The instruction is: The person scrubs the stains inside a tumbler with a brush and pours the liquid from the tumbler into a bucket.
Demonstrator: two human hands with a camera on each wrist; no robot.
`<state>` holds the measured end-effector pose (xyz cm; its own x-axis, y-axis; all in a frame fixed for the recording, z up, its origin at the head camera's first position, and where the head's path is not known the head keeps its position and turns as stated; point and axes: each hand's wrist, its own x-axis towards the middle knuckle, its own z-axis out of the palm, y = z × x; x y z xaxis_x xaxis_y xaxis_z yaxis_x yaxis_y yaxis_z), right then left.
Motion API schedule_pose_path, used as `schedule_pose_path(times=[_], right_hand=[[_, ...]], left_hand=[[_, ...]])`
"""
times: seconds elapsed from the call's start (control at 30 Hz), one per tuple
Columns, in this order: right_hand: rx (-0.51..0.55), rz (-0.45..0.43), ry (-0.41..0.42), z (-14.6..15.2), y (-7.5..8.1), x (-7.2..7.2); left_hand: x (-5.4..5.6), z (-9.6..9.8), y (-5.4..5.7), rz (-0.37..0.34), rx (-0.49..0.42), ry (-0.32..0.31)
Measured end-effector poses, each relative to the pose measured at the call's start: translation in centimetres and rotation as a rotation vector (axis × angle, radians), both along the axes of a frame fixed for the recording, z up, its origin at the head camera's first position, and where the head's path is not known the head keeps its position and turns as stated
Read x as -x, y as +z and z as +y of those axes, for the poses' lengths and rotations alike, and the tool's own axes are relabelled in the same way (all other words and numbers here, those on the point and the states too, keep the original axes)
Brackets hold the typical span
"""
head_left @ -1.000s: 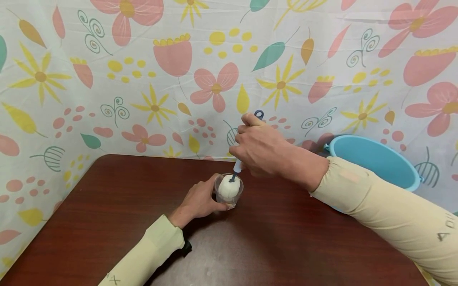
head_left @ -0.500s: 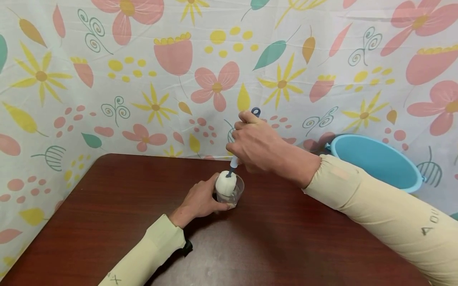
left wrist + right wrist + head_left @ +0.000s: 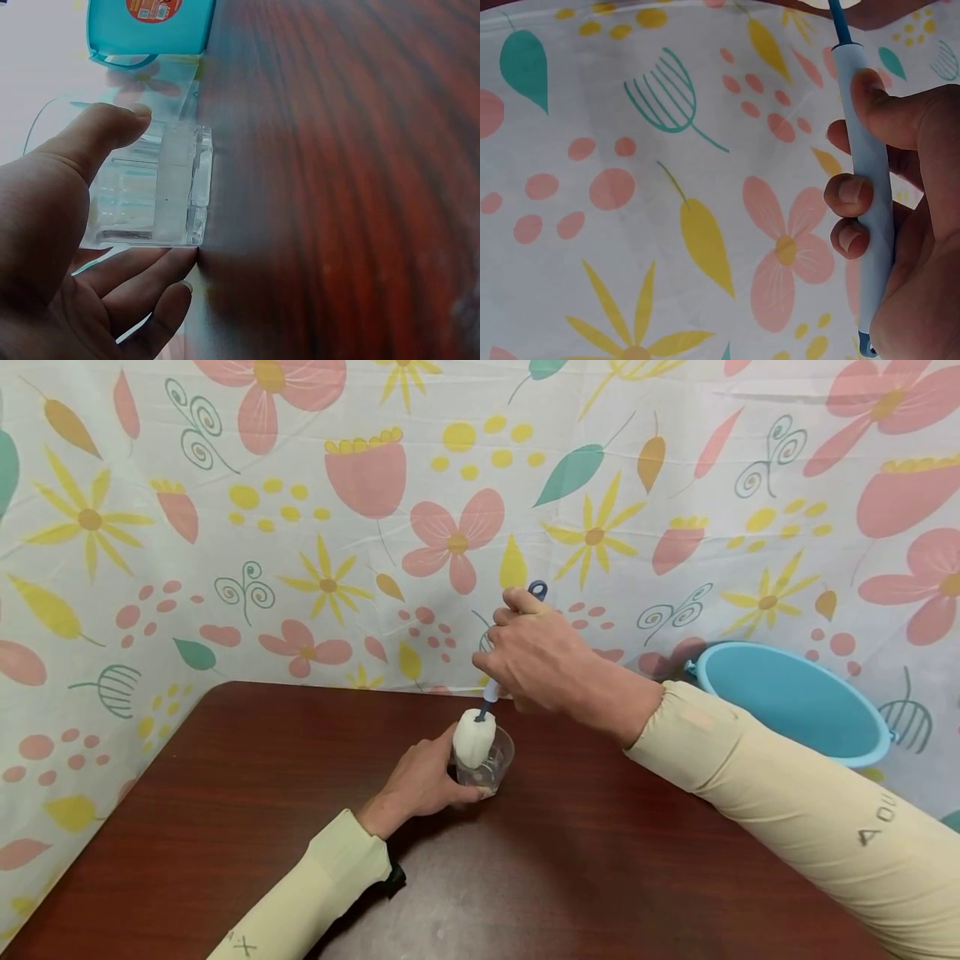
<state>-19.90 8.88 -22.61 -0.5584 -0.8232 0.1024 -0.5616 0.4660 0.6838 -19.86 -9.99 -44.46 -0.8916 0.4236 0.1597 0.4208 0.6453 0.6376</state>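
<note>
My left hand (image 3: 422, 778) grips a clear cup (image 3: 498, 767) that stands on the brown table, thumb on the near side. In the left wrist view the cup's thick base (image 3: 201, 172) is right at the tabletop, with the fingers curled behind the wall. Above and to the right, my right hand (image 3: 536, 653) holds a cup brush by its pale blue handle (image 3: 868, 187), the fingers wrapped round it. The brush's white sponge head (image 3: 474, 742) leans against the cup's left side, its top above the rim. A dark blue hanging loop (image 3: 537, 590) sticks out over the right hand.
A blue bucket (image 3: 795, 702) stands at the right, beyond the right forearm. Behind the brown table (image 3: 262, 752) hangs a white curtain (image 3: 300, 485) with a flower print, close to the table's back edge.
The sponge head has moved left and up inside the cup, from the middle to its left side. My right hand has shifted slightly left and up; the left hand keeps its hold.
</note>
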Motion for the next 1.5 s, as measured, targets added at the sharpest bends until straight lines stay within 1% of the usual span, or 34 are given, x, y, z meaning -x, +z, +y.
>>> schedule_pose_path(times=[0.27, 0.43, 0.67, 0.87, 1.07, 1.3, 1.5], right_hand=[[0.01, 0.038, 0.015, 0.4, -0.3, 0.3], [0.01, 0.051, 0.016, 0.9, -0.2, 0.4], [0.027, 0.086, 0.053, 2.0, -0.2, 0.4], [0.006, 0.096, 0.068, 2.2, -0.2, 0.2], [-0.009, 0.097, 0.071, 2.5, -0.1, -0.1], [-0.029, 0.102, 0.073, 2.9, 0.0, -0.6], [-0.055, 0.095, 0.064, 3.1, 0.2, -1.0]], left_hand=[[0.0, 0.1, -0.1, 0.0, 0.03, 0.009], [0.0, 0.0, 0.0, 0.001, 0.027, -0.001], [0.0, -0.1, 0.1, 0.014, 0.037, 0.0], [-0.1, -0.2, 0.0, -0.009, 0.02, -0.004], [0.0, -0.1, 0.0, -0.019, 0.033, -0.002], [0.1, -0.1, 0.0, 0.0, 0.045, 0.011], [0.0, 0.0, 0.1, 0.003, 0.043, 0.006]])
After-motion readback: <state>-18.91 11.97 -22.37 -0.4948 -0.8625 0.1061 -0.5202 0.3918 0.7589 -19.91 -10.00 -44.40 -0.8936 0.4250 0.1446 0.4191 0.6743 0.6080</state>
